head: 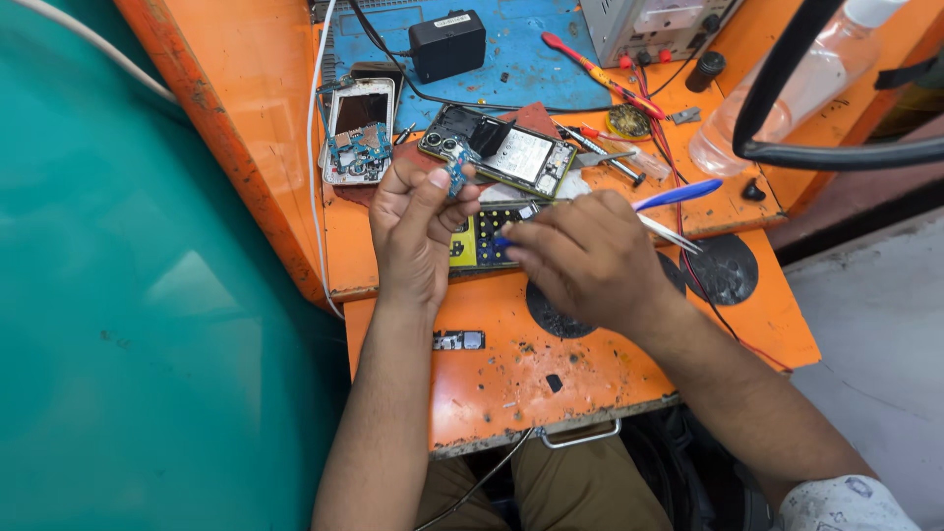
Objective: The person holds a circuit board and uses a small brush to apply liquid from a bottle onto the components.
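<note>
My left hand (418, 226) pinches a small blue circuit board (456, 172) between thumb and fingers, holding it up over the orange workbench (511, 364). My right hand (590, 258) holds a blue-handled tool (678, 194) and thin tweezers (671, 234), its fingertips down on a yellow and black parts tray (476, 239). Just beyond both hands lies an opened phone (501, 149) with its insides showing.
A second opened phone (358, 131) lies at the left on a blue mat (531, 49). A black adapter (447, 44), red screwdrivers (600, 74), a solder tin (627, 121), a power supply (659, 25) and a clear bottle (787, 88) stand behind. A green surface (118, 295) fills the left.
</note>
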